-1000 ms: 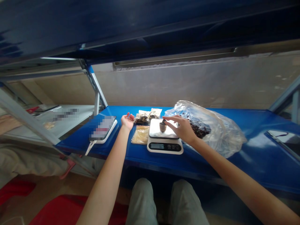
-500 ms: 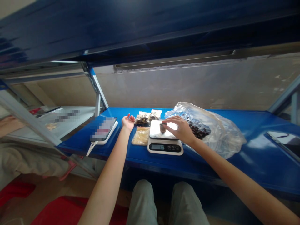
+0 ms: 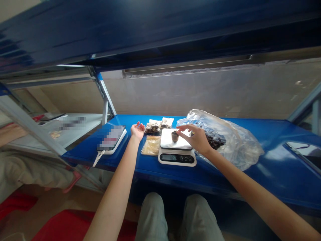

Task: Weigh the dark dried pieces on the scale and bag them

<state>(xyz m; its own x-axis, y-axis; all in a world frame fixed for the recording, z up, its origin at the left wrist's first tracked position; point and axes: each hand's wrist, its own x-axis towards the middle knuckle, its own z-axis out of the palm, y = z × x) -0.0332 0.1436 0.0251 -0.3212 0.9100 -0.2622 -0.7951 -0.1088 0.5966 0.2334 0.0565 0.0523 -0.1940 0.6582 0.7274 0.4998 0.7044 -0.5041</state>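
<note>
A small brownish cup (image 3: pixel 175 137) with dark pieces at its top stands on the plate of a white kitchen scale (image 3: pixel 177 160), whose display is lit. My right hand (image 3: pixel 198 137) hovers at the cup's right rim, thumb and forefinger apart, with nothing visible between them; whether the fingertips touch the cup I cannot tell. Palm up, my left hand (image 3: pixel 137 130) rests open with loosely curled fingers. Beside it lie small filled clear packets (image 3: pixel 153 127) and a stack of flat clear bags (image 3: pixel 150 146). Behind my right hand, a large clear plastic bag (image 3: pixel 237 147) holds dark dried pieces (image 3: pixel 216 140).
A phone on a white stand (image 3: pixel 112 140) with a cable lies at the left of the blue table (image 3: pixel 250 180). A dark flat device (image 3: pixel 304 152) is at the right edge. A blue shelf (image 3: pixel 160 36) hangs low overhead. Another person's arm (image 3: pixel 13 134) shows at far left.
My right hand has drawn slightly right from the cup, leaving its top in clearer view. The scale's display now shows a higher number. My left hand stays in place.
</note>
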